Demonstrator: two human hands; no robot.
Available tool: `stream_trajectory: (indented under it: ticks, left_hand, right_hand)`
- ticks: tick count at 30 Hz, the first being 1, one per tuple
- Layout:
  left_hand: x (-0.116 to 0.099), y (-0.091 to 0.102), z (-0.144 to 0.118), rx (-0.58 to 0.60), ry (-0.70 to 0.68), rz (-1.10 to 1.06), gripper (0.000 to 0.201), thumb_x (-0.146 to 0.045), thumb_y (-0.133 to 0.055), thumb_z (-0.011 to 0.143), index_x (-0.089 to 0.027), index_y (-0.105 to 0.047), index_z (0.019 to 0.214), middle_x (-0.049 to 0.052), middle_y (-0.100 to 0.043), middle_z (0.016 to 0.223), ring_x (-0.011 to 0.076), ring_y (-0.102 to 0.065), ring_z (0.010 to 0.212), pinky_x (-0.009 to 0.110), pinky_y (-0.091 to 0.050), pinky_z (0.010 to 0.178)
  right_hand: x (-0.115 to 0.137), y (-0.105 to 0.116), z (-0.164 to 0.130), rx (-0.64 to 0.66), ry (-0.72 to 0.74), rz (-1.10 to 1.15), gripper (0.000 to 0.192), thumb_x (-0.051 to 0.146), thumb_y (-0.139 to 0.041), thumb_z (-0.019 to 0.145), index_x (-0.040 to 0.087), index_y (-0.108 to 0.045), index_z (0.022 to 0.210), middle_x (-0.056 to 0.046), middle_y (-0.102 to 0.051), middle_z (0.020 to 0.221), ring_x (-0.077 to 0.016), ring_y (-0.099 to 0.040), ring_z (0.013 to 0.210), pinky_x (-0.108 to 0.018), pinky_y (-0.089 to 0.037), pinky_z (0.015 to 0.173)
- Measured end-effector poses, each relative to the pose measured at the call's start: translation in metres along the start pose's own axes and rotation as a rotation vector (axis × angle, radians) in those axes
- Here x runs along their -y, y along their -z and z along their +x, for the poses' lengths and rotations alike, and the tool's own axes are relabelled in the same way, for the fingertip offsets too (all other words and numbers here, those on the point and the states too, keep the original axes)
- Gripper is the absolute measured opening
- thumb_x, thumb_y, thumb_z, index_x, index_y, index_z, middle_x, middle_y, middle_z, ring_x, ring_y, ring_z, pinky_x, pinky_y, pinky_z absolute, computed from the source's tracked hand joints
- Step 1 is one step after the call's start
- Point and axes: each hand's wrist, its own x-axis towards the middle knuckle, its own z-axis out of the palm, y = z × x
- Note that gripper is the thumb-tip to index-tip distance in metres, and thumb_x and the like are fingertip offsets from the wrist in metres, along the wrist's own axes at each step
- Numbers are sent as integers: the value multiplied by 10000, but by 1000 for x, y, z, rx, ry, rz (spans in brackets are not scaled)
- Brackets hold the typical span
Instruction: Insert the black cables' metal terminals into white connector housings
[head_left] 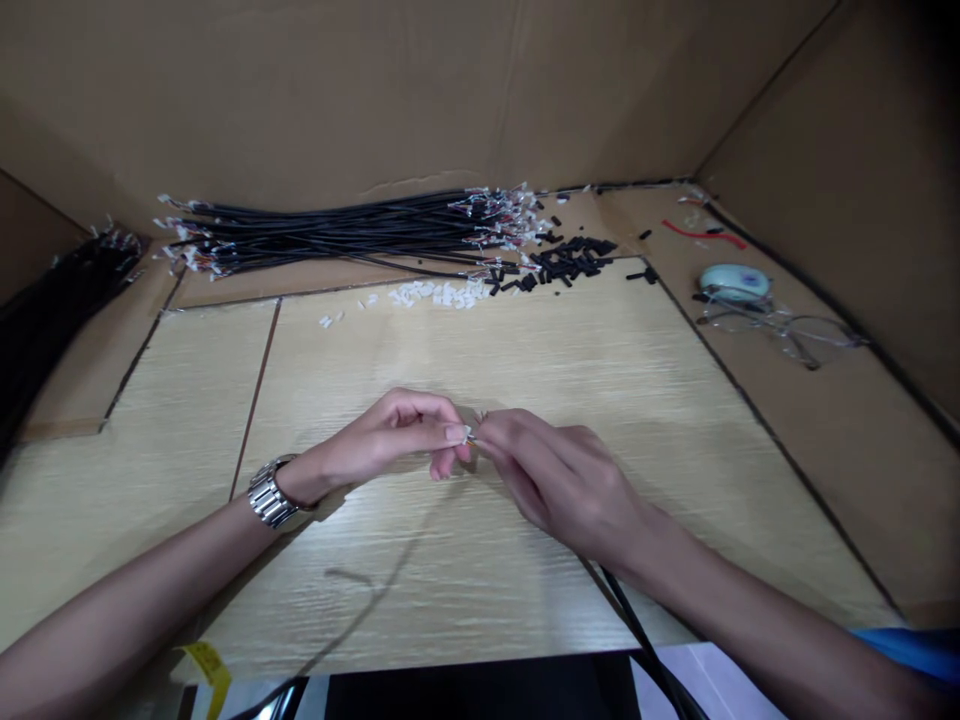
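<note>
White connector (pixel 466 434) at centre, above the worktop (pixel 337 360), pinched between thumb and forefinger of the left hand (pixel 397 435), the nearer one. It lies just left of the right hand (pixel 559 475), whose curled fingers appear closed on its thin wires (pixel 472 439), partly yellow; these run crosswise between the hands. Small and pale, its long axis cannot be told. Beyond: loose white pieces (pixel 450 293), bundled black cables (pixel 322 230).

1. Thin-framed eyeglasses (pixel 820 320) lie on brown cardboard (pixel 847 440) along the worktop's (pixel 637 370) right side.
2. A mint-green oval object (pixel 735 282) sits just behind them.
3. Farther back lies a red strip (pixel 705 235).
4. A yellow strip (pixel 210 664) shows at the near left edge.
</note>
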Motion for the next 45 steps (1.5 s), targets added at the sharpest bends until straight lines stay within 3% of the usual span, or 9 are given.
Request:
stream_trajectory:
  ticks: [8, 14, 21, 33, 37, 45]
  left_hand:
    - [2, 0, 0, 23, -18, -25, 204, -287, -631, 922, -125, -685, 810, 29, -666, 685, 116, -612, 648, 241, -462, 649]
    - [10, -3, 1, -72, -93, -92, 191, -301, -624, 931, -144, -697, 848, 11, -654, 698, 103, -589, 669, 242, -439, 694]
    - [15, -2, 3, -140, -155, -91, 198, -302, -630, 927, -141, -681, 824, 14, -649, 716, 105, -569, 674, 250, -425, 700]
    - [12, -8, 3, -203, -145, -55, 200, -296, -642, 915, -135, -690, 807, 14, -637, 702, 109, -565, 667, 245, -438, 689]
    - [12, -8, 3, -198, -144, -54, 195, -294, -645, 915, -136, -693, 812, 12, -637, 702, 104, -563, 664, 240, -439, 687]
    - [14, -8, 3, -217, -140, -20, 195, -306, -650, 913, -138, -694, 824, -1, -623, 690, 91, -551, 645, 217, -427, 654]
  right_hand:
    - [2, -2, 2, -21, 10, 109, 233, -16, -514, 894, 169, -568, 1025, -29, -701, 917, -128, -672, 761, -247, -470, 582]
    - [1, -5, 10, -134, -211, 531, 164, 42, -554, 917, 184, -597, 986, -24, -656, 882, -106, -622, 791, -215, -496, 658]
    - [-5, -8, 9, -38, -374, 766, 98, 135, -553, 944, 205, -598, 997, -11, -594, 884, -83, -571, 675, -202, -441, 543]
    - [-5, 1, 17, 85, -438, 734, 55, 188, -525, 942, 172, -559, 902, -13, -615, 831, -76, -548, 623, -183, -422, 511]
    - [-6, -1, 16, 57, -420, 676, 46, 173, -540, 930, 172, -569, 894, -8, -630, 815, -79, -571, 637, -182, -432, 534]
    - [-4, -7, 12, -74, -242, 424, 91, 86, -534, 904, 160, -574, 937, -22, -608, 838, -78, -553, 630, -184, -432, 536]
